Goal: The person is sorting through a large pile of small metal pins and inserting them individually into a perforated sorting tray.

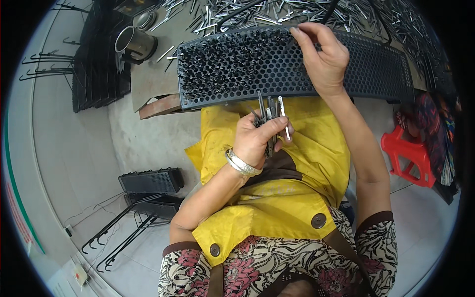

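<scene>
My left hand is closed around a bunch of slim metal strips, held above my yellow apron. One brighter strip lies under the thumb and shows a small hole at its upper end. My right hand is raised over a long black perforated rack, its thumb and forefinger pinched together near the far edge. Whatever is in that pinch is too small to make out. Many dark strips stand crowded in the rack's holes on the left half; bare holes show on the right half.
Loose metal strips lie heaped on the table behind the rack. A metal mug stands at the left. Black racks are stacked at far left, more racks lower down. A red stool stands right.
</scene>
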Demonstrator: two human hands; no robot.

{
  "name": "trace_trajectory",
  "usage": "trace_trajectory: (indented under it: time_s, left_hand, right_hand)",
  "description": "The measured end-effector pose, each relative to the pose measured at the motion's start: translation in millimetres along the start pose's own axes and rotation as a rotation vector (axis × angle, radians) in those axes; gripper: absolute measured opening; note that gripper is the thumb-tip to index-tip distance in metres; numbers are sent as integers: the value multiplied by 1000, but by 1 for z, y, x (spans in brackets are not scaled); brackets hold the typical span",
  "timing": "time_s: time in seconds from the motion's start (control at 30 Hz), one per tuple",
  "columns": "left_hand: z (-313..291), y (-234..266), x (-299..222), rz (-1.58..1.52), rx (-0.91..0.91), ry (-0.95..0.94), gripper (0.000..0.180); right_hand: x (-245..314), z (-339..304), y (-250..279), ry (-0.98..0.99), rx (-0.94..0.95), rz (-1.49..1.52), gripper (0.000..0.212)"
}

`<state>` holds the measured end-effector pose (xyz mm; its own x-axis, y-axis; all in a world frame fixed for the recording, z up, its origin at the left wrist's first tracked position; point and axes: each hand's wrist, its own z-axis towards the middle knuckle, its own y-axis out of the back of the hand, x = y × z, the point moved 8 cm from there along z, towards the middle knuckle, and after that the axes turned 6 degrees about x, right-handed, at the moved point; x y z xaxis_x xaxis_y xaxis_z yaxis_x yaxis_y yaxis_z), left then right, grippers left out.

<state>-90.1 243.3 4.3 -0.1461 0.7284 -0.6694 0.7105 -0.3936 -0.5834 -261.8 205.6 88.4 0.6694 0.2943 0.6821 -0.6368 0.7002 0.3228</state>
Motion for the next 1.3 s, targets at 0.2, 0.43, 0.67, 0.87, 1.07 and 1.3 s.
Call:
trace_trajectory:
  time_s: [0.2, 0.43, 0.67, 0.87, 1.07, 1.3]
  left_hand:
    - [-1, 2, 0, -17, -9, -5, 10]
    - [5, 6, 3, -80, -28, 16, 9]
    - [12, 5, 0, -182, -39, 9, 9]
    - [13, 8, -2, -178, -31, -26, 11]
    - [20, 4, -4, -202, -22, -17, 11]
    - [18, 9, 7, -301, -103, 42, 11]
  right_hand:
    - [19, 0, -22, 404, 17, -192, 15]
    - [30, -1, -29, 533, 75, -217, 16]
    - [22, -14, -45, 505, 293, -316, 14]
    - [29, -23, -22, -78, 458, -19, 13]
    - [-11, -50, -26, -770, 566, 387, 14]
    - [-19, -12, -7, -290, 57, 85, 17]
